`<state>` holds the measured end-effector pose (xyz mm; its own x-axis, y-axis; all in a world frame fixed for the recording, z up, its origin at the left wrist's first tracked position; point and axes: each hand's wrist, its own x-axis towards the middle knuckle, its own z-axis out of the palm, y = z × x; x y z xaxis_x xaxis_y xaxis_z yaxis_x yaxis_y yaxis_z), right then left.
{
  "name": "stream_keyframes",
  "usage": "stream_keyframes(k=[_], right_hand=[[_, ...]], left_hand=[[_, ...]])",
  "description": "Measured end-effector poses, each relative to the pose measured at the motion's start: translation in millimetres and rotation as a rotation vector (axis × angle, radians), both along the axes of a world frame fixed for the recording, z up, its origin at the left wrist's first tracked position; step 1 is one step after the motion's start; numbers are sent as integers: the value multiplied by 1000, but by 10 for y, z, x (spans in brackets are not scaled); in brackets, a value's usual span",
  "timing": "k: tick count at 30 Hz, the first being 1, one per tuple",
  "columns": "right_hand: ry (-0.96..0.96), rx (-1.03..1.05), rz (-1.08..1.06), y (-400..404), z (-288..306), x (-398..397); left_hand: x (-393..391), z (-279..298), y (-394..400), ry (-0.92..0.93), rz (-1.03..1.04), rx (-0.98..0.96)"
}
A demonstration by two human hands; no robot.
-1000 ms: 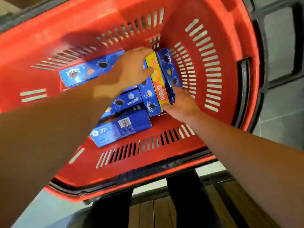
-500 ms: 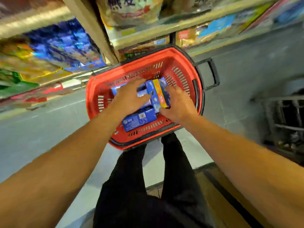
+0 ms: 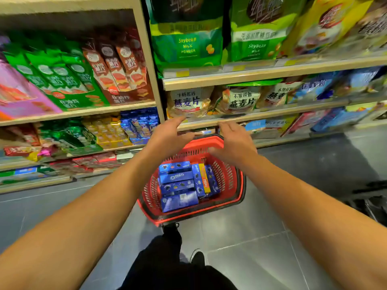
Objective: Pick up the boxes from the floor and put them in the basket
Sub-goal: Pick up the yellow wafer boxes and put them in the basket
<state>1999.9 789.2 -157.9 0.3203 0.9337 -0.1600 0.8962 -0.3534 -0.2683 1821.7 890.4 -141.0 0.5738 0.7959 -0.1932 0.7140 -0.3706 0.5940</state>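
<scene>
Down on the grey floor [image 3: 261,237] sits the red basket [image 3: 235,186], just in front of the bottom shelves [image 3: 270,75]. Boxes inside it: four blue boxes [image 3: 178,186] lying flat in a stack-like row on the left side, then two more blue ones on edge with a yellow box [image 3: 204,177] squeezed between them on the right. All boxes are in the basket, none seen on the floor.

Both my hands hover above the basket's far rim, holding nothing. Left hand [image 3: 167,139] has fingers straight and loosely spread, palm turned inward. Right hand [image 3: 234,142] likewise, fingers relaxed and slightly fanned, palm facing the left one. Hands are apart, not touching each other or the basket.

Shelves behind carry green soybean powder bags [image 3: 186,41], oat packs [image 3: 188,101] and blue biscuit packs [image 3: 140,124]. Edges of the view are blurred. My dark trousers [image 3: 167,264] and one shoe [image 3: 198,257] show below the basket.
</scene>
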Motion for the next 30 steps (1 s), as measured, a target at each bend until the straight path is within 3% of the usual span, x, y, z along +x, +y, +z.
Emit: stream_keyframes(k=[14, 30], right_hand=[[-115, 118, 165, -685, 748, -394], [-157, 135, 212, -398, 878, -1648]], left_hand=[[-604, 714, -912, -52, 204, 190], [-1900, 833, -851, -41, 269, 175]])
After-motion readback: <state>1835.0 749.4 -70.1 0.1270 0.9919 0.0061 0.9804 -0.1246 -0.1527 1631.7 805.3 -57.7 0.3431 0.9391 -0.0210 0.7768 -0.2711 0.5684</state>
